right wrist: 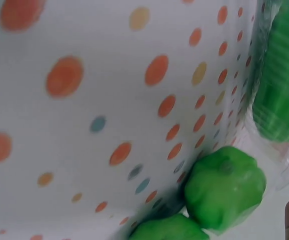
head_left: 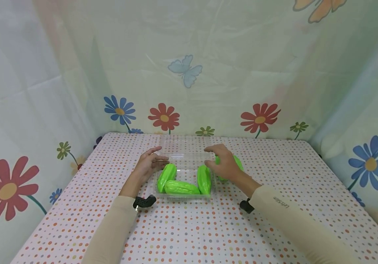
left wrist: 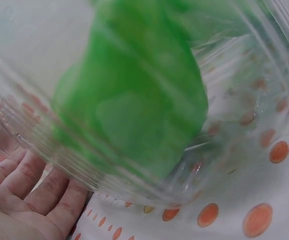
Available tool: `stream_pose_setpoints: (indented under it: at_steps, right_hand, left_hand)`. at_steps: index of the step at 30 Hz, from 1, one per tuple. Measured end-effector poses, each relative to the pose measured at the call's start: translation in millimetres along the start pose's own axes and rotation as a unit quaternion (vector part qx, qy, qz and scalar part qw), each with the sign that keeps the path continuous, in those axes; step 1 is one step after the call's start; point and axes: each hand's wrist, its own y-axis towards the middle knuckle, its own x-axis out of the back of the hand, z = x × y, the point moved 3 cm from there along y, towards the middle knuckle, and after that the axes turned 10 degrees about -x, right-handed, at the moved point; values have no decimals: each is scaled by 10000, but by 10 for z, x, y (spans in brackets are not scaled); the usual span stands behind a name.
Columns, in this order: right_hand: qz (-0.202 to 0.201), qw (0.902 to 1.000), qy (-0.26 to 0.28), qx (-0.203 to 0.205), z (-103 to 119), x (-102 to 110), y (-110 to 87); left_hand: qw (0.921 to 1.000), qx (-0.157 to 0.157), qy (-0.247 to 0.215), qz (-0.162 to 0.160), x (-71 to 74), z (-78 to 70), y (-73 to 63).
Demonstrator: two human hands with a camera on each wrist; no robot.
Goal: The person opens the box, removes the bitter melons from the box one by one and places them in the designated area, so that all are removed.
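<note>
"Clear plastic is seen between the hands; what is shown?"

"A tray (head_left: 182, 196), in which three green gourds (head_left: 181, 187) are contained; its lid (head_left: 185, 145) is laid out beyond the tray."

"How are the hands placed?"

"The left hand (head_left: 146, 165) is set at the tray's far left corner, its fingers spread; the right hand (head_left: 225, 163) is set at the far right corner, thumb and forefinger parted. Nothing is seen gripped. Contact with the plastic cannot be settled, the left wrist view being blurred."

"On which relation would a next move turn?"

"Probably on that of lid to fingertips: its long axis is directed crosswise, from one hand toward the other, neither being plainly nearer."

"And relative to the fingers?"

"The lid is located between both sets of fingertips, extending past them, beyond the tray. Two loose gourds (right wrist: 224, 190) are found right of the tray, partly hidden by the right hand."
</note>
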Motion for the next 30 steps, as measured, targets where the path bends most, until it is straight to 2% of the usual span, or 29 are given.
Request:
stream_pose_setpoints:
  at_steps: [8,22,30]
  right_hand:
    - [435,9984,-68,-362,113,-133,-33]
    - [786,9968,67,162,302,-288,-64]
    - [1414,9897,39,-216,384,-366,-84]
  left_hand:
    - [10000,39,4,-67,10,31,15]
    - [10000,38,18,-80,12,27,7]
    - [9999,42,25,-119,-4,9,10]
